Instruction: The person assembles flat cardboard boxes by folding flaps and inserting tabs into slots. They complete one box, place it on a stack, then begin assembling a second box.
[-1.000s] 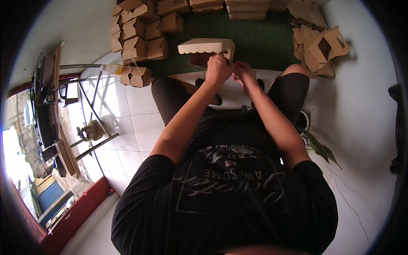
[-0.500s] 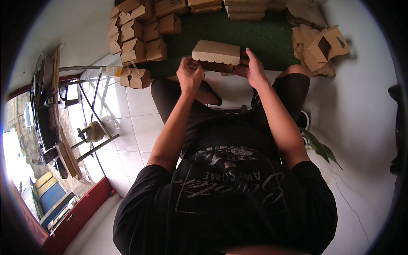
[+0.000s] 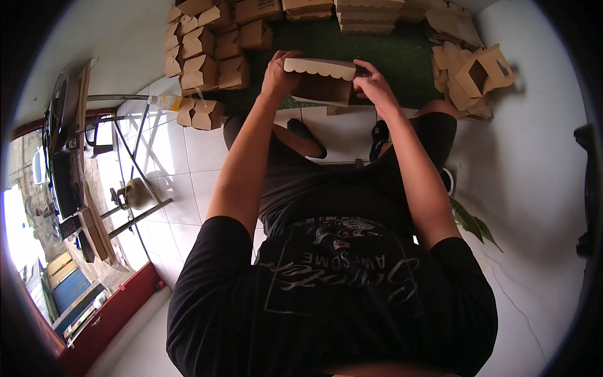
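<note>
A brown cardboard box [image 3: 321,88] with a scalloped lid [image 3: 320,68] is between my hands over the near edge of the green mat. Its lid is raised and the dark inside shows through the front. My left hand [image 3: 279,76] grips the left end, some of its fingers hidden behind the lid. At the right end my right hand [image 3: 377,90] is closed on the box, one finger along the lid's corner and the others bent at the side wall.
Folded brown boxes [image 3: 200,72] are stacked at the far left of the green mat [image 3: 383,56]. Scalloped boxes [image 3: 367,19] are piled at the back. On the right lie flat cardboard pieces [image 3: 452,28] and an open box with a handle [image 3: 483,72]. A bottle [image 3: 164,102] is at left.
My left hand has moved up and forward onto the box's left end. The box has tipped and its front has opened. My right hand has bent its fingers in against the right end.
</note>
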The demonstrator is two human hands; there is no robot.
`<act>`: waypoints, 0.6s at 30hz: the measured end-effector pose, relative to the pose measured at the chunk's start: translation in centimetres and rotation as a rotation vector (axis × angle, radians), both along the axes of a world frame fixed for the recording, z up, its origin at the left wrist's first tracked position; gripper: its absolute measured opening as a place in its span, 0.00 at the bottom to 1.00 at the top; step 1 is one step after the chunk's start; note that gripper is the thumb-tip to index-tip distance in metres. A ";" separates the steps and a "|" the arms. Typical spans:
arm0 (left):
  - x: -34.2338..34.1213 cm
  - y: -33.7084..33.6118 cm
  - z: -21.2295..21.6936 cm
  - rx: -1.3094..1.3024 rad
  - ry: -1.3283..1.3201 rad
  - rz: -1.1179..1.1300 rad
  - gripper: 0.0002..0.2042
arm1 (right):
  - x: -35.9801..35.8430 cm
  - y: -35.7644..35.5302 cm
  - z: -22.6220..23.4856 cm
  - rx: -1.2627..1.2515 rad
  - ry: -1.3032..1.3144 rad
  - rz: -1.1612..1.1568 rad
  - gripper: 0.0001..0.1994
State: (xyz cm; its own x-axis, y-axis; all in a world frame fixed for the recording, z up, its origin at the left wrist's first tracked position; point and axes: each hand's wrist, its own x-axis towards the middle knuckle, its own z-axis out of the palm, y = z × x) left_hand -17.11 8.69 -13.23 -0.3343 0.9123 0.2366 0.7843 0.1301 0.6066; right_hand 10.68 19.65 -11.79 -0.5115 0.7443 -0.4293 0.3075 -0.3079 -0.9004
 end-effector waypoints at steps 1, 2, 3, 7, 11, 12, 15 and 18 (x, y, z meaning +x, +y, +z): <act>-0.4 0.3 0.1 -0.014 -0.031 0.008 0.18 | -0.1 0.1 -0.4 0.160 -0.030 0.054 0.34; -0.7 0.8 0.2 -0.081 -0.066 0.032 0.17 | -0.2 0.4 -0.8 0.309 -0.078 0.099 0.33; -1.0 1.0 0.2 -0.136 -0.096 0.055 0.16 | -0.3 0.6 -1.3 0.457 -0.126 0.145 0.32; -2.2 2.7 0.1 -0.166 -0.014 -0.040 0.15 | -0.8 1.1 -3.9 0.831 -0.253 0.079 0.28; -3.2 4.2 -0.2 -0.307 0.136 -0.024 0.18 | -1.7 2.2 -5.7 1.065 -0.194 -0.002 0.19; -3.5 4.2 -0.3 -0.261 0.127 -0.058 0.18 | -2.0 2.3 -5.9 1.082 -0.185 -0.026 0.17; -4.4 4.0 -0.2 -0.254 0.107 -0.126 0.19 | -2.3 2.5 -5.9 1.046 -0.183 -0.054 0.15; -4.8 3.9 -0.1 -0.313 0.105 -0.140 0.20 | -2.4 2.3 -5.4 1.023 -0.167 -0.070 0.14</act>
